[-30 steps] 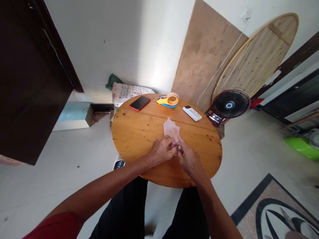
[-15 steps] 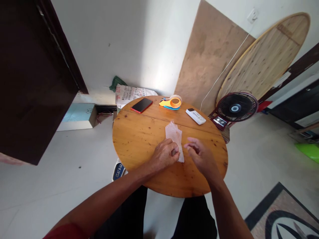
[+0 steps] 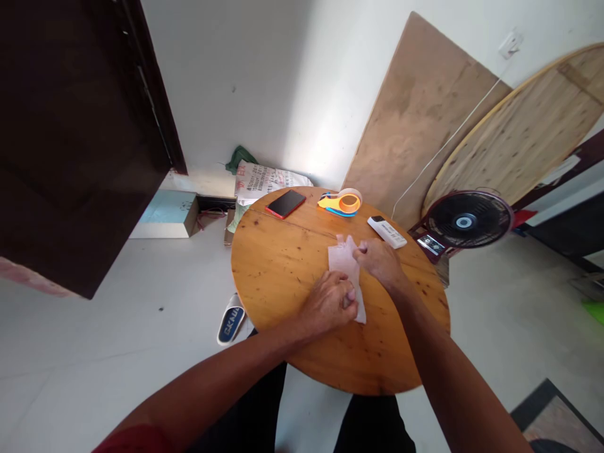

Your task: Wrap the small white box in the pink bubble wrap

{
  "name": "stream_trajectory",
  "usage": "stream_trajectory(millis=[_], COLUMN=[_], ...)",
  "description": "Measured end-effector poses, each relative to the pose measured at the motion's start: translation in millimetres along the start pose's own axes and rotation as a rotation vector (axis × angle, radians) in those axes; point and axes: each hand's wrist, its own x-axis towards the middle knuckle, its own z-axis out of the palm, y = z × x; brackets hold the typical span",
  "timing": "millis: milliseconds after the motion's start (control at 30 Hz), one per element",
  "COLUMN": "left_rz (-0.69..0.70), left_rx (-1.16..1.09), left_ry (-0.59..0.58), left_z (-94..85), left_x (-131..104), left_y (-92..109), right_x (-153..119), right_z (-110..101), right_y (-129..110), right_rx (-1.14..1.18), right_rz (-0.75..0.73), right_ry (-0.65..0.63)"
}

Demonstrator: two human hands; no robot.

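A thin, whitish piece of tissue paper [image 3: 344, 257] with a ragged far edge lies on the round wooden table [image 3: 268, 264]. My left hand [image 3: 333, 299] is closed, its curled fingers resting on the near left part of the tissue paper and hiding some of it. At the far right edge of the paper, my right hand [image 3: 381, 261] is closed in a pinch on it. The fingertips of both hands are partly hidden.
Along the table's far side lie a phone [image 3: 285, 204] with a red edge, an orange and blue tape dispenser [image 3: 338, 203] and a white remote control [image 3: 387, 231]. A fan [image 3: 465, 220] stands beyond at right. On the floor at left is a slipper [image 3: 231, 321].
My right hand has moved from beside the tissue paper to its far right edge and closed there. My left hand stays on the paper. The whole view has shifted a little.
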Motion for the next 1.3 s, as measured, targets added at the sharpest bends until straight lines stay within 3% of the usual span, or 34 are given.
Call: stream_trajectory(millis=[100, 333, 500, 633, 733, 833, 1133, 1300], left_rz=[-0.023, 0.073, 0.110, 0.104, 0.108, 0.123, 0.133, 0.129], left_rx=[-0.001, 0.145, 0.202, 0.160, 0.130, 0.124, 0.090, 0.102], left_ry=[-0.016, 0.009, -0.019, -0.018, 0.017, 0.038, 0.040, 0.029], left_z=[-0.4, -9.4, -9.4, -5.1, -2.8, -1.0, -0.3, -3.2], left_x=[1, -1, -1, 0, -1, -1, 0, 0], left_y=[1, 10, 8, 5, 4, 2, 0, 2], right_x=[10, 29, 26, 19, 14, 14, 36, 39], right_z=[9, 37, 43, 41, 42, 48, 70, 86], right_y=[3, -6, 8, 33, 43, 41, 20, 21], right_rx=[0.135, 0.539, 0.793, 0.863, 0.919, 0.933, 0.983, 0.939], right_rz=[0.016, 0.044, 0.033, 0.045, 0.124, 0.126, 0.112, 0.091], right_ry=[-0.003, -0.228, -0.160, -0.039, -0.138, -0.230, -0.241, -0.116])
